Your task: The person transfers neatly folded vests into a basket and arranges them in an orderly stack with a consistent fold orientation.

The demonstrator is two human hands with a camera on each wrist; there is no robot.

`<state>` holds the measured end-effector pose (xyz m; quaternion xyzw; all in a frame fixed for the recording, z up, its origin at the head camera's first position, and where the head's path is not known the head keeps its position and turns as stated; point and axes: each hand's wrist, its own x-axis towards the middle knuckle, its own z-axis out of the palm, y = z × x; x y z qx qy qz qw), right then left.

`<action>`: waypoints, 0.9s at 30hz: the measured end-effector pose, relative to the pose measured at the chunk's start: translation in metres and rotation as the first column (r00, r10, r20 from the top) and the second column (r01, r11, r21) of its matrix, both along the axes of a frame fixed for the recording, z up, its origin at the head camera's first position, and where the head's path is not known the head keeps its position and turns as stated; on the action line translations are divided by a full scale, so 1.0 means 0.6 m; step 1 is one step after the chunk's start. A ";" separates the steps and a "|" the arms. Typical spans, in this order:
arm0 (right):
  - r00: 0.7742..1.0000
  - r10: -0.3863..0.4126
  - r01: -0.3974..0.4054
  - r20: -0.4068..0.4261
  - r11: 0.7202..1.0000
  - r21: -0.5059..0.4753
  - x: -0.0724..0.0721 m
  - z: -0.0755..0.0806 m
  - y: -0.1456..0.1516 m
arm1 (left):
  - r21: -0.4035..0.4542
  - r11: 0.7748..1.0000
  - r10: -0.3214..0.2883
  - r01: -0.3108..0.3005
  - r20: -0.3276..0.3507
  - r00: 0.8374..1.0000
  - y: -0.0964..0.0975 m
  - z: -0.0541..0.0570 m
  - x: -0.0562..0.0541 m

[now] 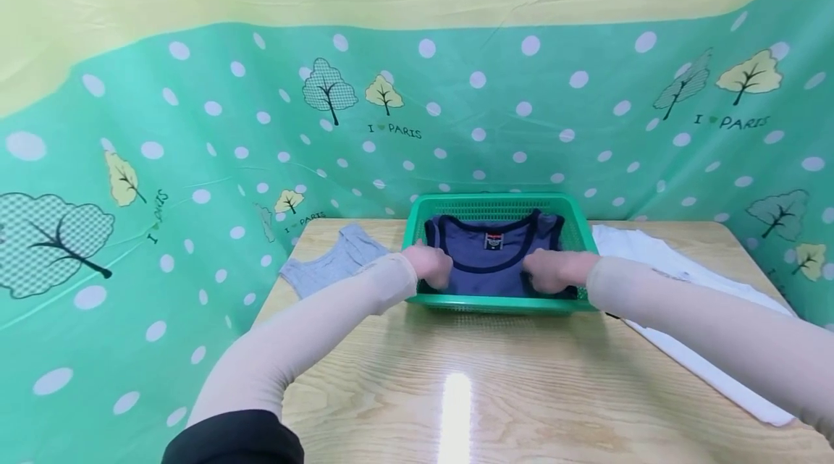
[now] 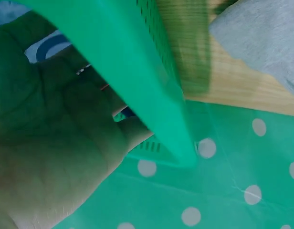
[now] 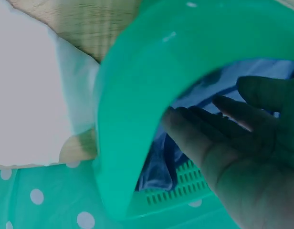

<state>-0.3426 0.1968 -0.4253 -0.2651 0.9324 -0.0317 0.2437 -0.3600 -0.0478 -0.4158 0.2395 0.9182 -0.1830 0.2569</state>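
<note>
A navy blue tank top [image 1: 482,281] with darker trim lies spread in a green plastic basket [image 1: 495,302], its neckline toward the back and a label inside the collar. My left hand [image 1: 430,266] reaches over the basket's left side and touches the top near its left armhole. In the left wrist view the palm shows, and the rim hides the fingertips. My right hand [image 1: 555,270] is at the top's right side, inside the basket. The right wrist view shows its fingers [image 3: 202,131] loosely extended beside the cloth, with the thumb apart from them.
A grey sleeveless garment [image 1: 334,261] lies on the wooden table [image 1: 365,377] left of the basket. To the right lies a white garment [image 1: 691,290], partly under my right forearm. Behind the table hangs a green dotted cloth [image 1: 476,109].
</note>
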 end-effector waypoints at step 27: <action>0.899 -0.117 -0.127 -0.421 0.852 -0.508 0.159 0.038 -0.003 | 0.643 0.743 -0.009 0.183 -0.264 0.964 -0.019 0.079 0.136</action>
